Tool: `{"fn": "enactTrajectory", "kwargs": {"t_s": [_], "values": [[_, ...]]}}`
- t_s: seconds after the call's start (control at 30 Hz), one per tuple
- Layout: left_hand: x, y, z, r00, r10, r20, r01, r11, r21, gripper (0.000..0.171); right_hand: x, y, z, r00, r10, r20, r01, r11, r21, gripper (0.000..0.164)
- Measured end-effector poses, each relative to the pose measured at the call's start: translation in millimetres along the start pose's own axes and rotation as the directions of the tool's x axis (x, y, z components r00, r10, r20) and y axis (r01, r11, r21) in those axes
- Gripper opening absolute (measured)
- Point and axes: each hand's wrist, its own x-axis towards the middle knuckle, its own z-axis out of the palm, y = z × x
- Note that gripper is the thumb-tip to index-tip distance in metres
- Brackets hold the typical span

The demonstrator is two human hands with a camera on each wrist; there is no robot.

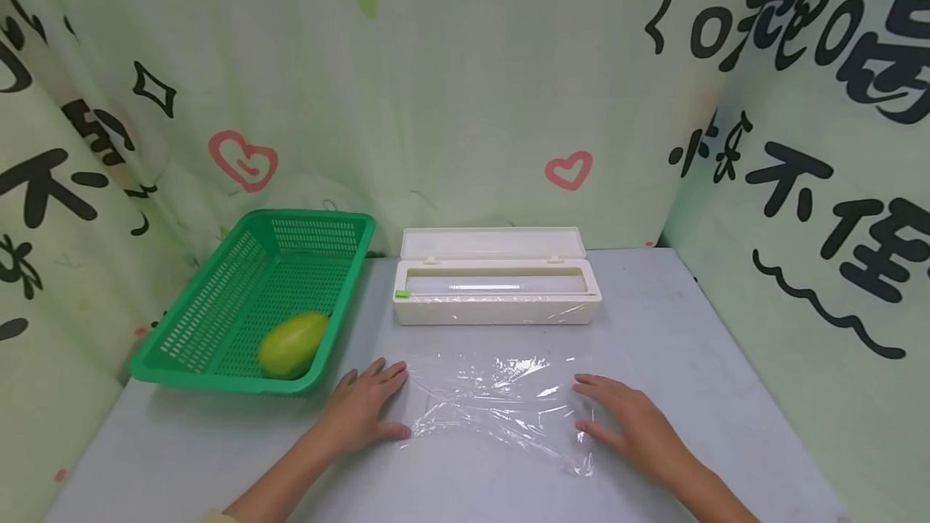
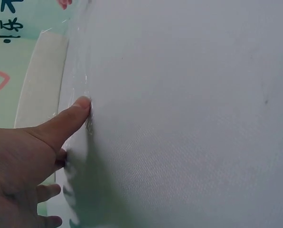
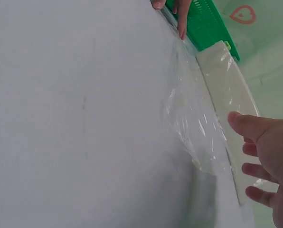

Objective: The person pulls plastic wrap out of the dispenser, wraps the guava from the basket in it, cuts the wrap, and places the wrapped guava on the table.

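Observation:
A sheet of clear plastic wrap point(image 1: 501, 406) lies creased and shiny on the table, in front of a white cling film dispenser point(image 1: 497, 311). The dispenser's lid point(image 1: 494, 243) is raised, and a roll of film point(image 1: 494, 285) shows inside. At the sheet's left edge is my left hand point(image 1: 366, 406), fingers spread; in the left wrist view its thumb point(image 2: 75, 114) touches the film's edge. My right hand point(image 1: 635, 426) is at the right edge with fingers straight and apart. Whether its fingertips touch the film I cannot tell.
To the left stands a green plastic basket point(image 1: 163, 370) holding a yellow-green oval fruit point(image 1: 293, 345). A small green slider point(image 1: 402, 294) sits at the dispenser's left end. Printed curtains point(image 1: 450, 103) hang behind and on both sides of the pale table point(image 1: 697, 329).

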Motion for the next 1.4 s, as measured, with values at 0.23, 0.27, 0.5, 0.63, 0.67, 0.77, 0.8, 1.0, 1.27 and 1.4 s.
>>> {"fn": "enactTrajectory", "kwargs": {"t_s": [0.23,0.27,0.5,0.63,0.67,0.77,0.8,1.0,1.27,1.4], "values": [[-1.5,0.4,-0.6,1.0,0.004,0.007,-0.004,1.0,0.008,0.088,13,-20,24,0.994,-0.062,-0.088,0.07,0.994,0.087,0.038],[-1.6,0.3,-0.4,1.0,0.004,0.008,-0.004,1.0,0.009,0.088,15,-23,29,0.993,-0.095,-0.066,0.1,0.992,0.078,0.038],[-2.1,0.6,-0.5,1.0,0.012,0.02,-0.012,1.0,0.004,0.089,13,-43,48,0.906,-0.38,0.187,0.388,0.922,-0.006,0.044],[-1.6,-0.1,0.7,1.0,0.008,0.013,-0.008,1.0,0.001,0.081,9,-47,50,0.854,-0.443,0.274,0.467,0.884,-0.025,0.046],[-1.6,-0.4,0.9,1.0,0.008,0.007,-0.008,1.0,0.001,0.076,8,-48,49,0.848,-0.443,0.29,0.471,0.882,-0.03,0.047],[-1.8,-1.6,2.4,1.0,0.006,-0.007,-0.006,1.0,0.004,0.065,7,-48,47,0.832,-0.44,0.337,0.48,0.877,-0.04,0.05],[-2.1,-1.9,2.4,1.0,0.005,-0.011,-0.005,1.0,0.01,0.063,7,-48,46,0.827,-0.44,0.35,0.483,0.875,-0.042,0.051],[-1.7,-1.8,0.4,1.0,0.001,0.017,-0.002,0.999,0.049,0.074,3,-47,39,0.804,-0.448,0.391,0.5,0.865,-0.039,0.052],[-0.8,-3.1,-1.9,0.999,0.001,0.038,-0.005,0.995,0.097,0.081,-12,-40,28,0.778,-0.48,0.404,0.549,0.833,-0.069,0.052],[0.8,-2.6,-0.3,0.994,0.052,-0.094,-0.043,0.995,0.089,0.067,-15,-39,27,0.777,-0.483,0.403,0.549,0.833,-0.061,0.054]]}}
